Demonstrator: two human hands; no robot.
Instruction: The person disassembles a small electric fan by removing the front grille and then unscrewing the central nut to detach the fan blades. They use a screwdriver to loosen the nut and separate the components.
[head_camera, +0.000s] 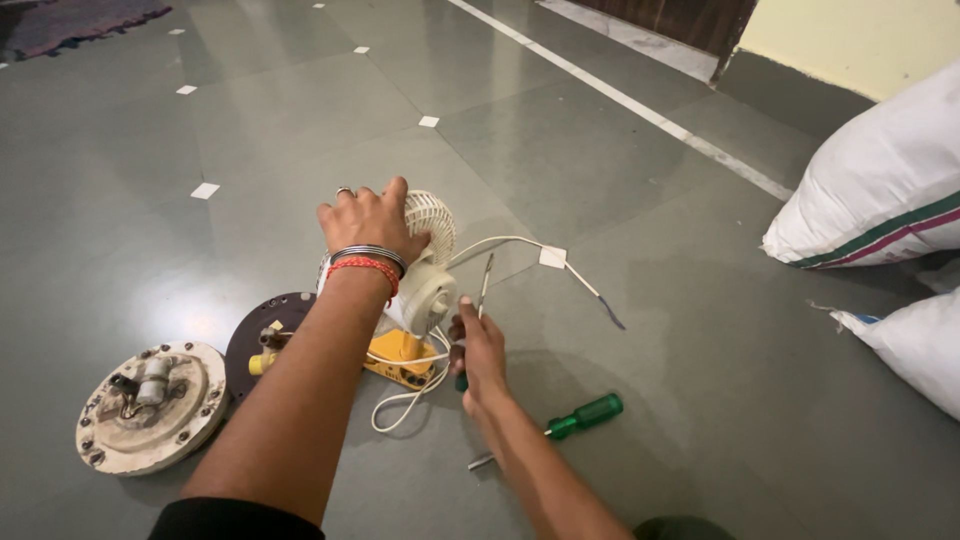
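From the head camera, looking down at the grey tiled floor (620, 300), the person's left hand (370, 225) lay spread over the top of a small white fan (428, 262), palm down and fingers draped across its ribbed grille, pressing on it rather than closing around it. A steel bangle and a red thread band sat at that wrist. The fan stood near the middle of the floor, just ahead of the person, its rounded motor housing facing the right hand.

The right hand (478, 352) was closed around a thin screwdriver (482, 295), shaft pointing up, its tip close beside the fan's housing; whether it touched I could not tell. A white cord (520, 243) ran from the fan out to the right and ended on the floor.

Below the fan lay a yellow part (400, 358), with loops of white wire around it. To its left sat a dark round plate (262, 335), and further left a pale round motor disc (150, 405). A green-handled screwdriver (580, 416) lay on the floor beside the right forearm. White sacks (880, 190) were stacked at the right edge.
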